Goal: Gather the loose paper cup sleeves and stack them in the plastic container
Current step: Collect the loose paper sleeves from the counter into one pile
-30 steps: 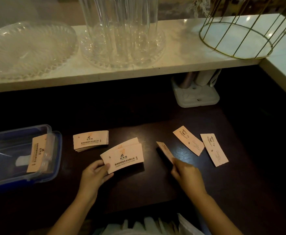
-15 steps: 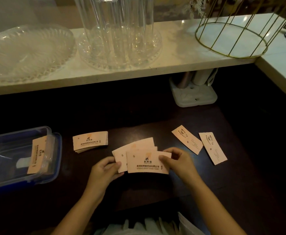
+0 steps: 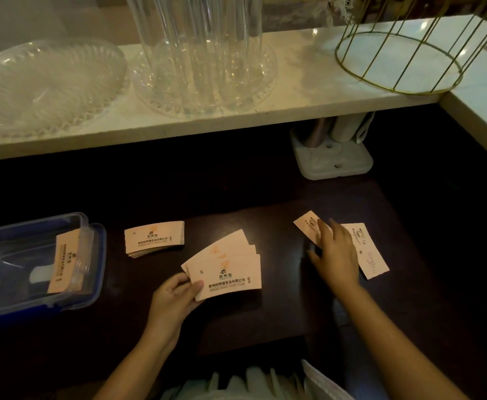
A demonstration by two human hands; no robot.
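My left hand (image 3: 176, 298) grips a fanned bunch of pink paper cup sleeves (image 3: 228, 269) just above the dark table. My right hand (image 3: 334, 255) lies flat, fingers spread, over a loose sleeve (image 3: 306, 225) and touches it. A second loose sleeve (image 3: 371, 255) lies just right of that hand. A small stack of sleeves (image 3: 154, 238) rests on the table left of centre. The clear plastic container (image 3: 92, 255) with blue base stands at the far left, holding several sleeves upright (image 3: 64, 261) against its right wall.
A white stone shelf (image 3: 294, 90) runs along the back with a glass plate (image 3: 46, 85), a tall clear glass piece (image 3: 202, 53) and a gold wire basket (image 3: 404, 56). A white holder (image 3: 334, 160) stands under the shelf. White paper items (image 3: 265, 382) lie at the near edge.
My right hand added its sleeve to the bunch in my left hand, let go, and moved right onto the loose sleeve. The left hand kept hold of the bunch.
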